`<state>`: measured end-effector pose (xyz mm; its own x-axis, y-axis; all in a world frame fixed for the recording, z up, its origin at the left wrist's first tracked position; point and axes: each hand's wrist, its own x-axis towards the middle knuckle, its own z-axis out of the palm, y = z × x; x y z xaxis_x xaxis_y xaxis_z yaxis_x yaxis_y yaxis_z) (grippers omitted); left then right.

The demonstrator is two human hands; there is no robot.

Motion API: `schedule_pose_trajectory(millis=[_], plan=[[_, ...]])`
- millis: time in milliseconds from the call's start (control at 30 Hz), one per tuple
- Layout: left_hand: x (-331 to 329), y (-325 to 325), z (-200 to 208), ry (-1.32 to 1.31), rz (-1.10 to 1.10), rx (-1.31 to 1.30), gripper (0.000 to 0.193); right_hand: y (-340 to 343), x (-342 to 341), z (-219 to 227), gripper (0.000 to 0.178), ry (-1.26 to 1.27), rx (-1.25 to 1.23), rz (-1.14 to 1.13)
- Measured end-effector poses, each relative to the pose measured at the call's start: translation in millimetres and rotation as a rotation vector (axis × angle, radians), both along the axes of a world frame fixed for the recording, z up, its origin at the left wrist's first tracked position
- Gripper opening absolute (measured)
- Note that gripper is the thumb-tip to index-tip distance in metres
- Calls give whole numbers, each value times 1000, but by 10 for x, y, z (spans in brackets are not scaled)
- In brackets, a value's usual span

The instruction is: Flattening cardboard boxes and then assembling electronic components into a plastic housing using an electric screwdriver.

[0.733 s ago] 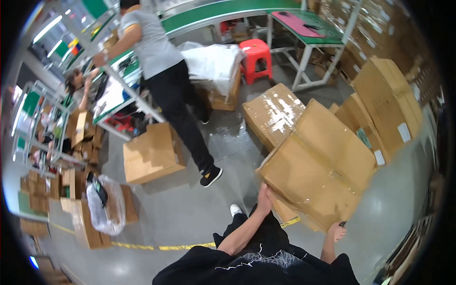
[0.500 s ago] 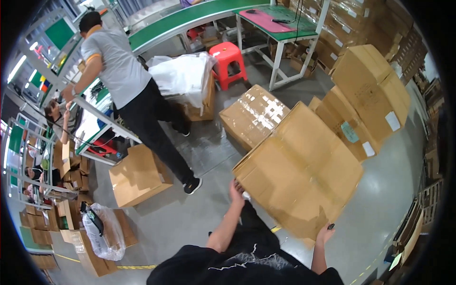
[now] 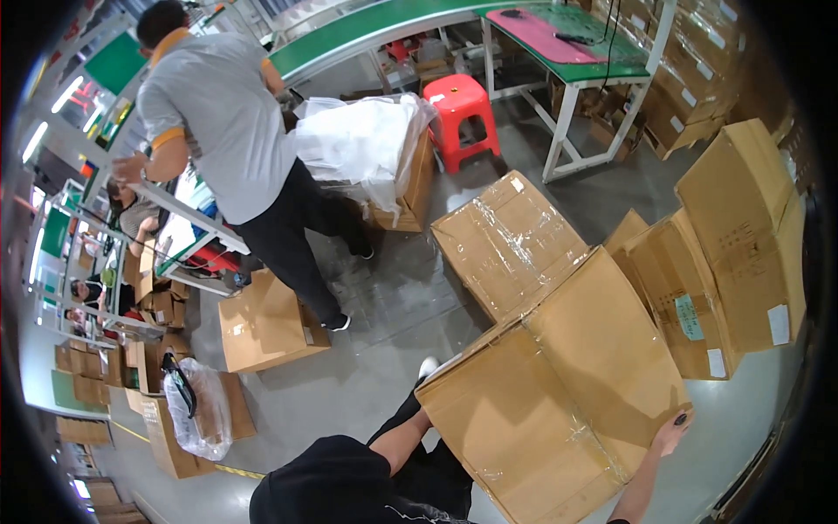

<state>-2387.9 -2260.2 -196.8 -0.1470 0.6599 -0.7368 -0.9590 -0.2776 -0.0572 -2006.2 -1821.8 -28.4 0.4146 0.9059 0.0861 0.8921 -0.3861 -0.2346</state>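
A large brown cardboard box [image 3: 559, 384] with clear tape along its seam is tilted in front of me. My right hand [image 3: 670, 432] is closed on its right edge, with a small dark thing, too small to name, showing at the fingers. From below, my left forearm [image 3: 403, 445] reaches to the box's left edge; the hand itself is hidden behind the cardboard. Just beyond, its far side overlapping the held one in view, stands a taped cardboard box [image 3: 511, 244]. Opened cartons [image 3: 690, 306] stand to the right.
A co-worker in a grey shirt [image 3: 218, 122] stands at a workbench on the left. A carton [image 3: 271, 323] lies by that person's feet. Farther back are a red stool [image 3: 458, 122], a box covered in white plastic sheeting [image 3: 358, 140] and a green-topped table [image 3: 576, 44]. Plastic wrap [image 3: 201, 410] covers another carton.
The held box has come nearer to me, and my right hand has risen with its right edge. My left hand has gone out of sight behind it. The co-worker has turned and shifted slightly.
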Motion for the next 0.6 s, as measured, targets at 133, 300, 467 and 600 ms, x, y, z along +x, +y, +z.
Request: schedule_pose_trajectory(millis=[133, 300, 467, 600], plan=[[-286, 131, 136, -188, 61, 241, 71, 343, 321, -334, 63, -100, 194, 262], [-343, 261, 195, -289, 66, 358, 77, 733, 766, -395, 67, 272, -127, 8], [-581, 65, -78, -144, -54, 51, 68, 768, 600, -528, 64, 587, -23, -48], [-1244, 455, 105, -186, 18, 311, 67, 1014, 371, -583, 61, 619, 64, 65]])
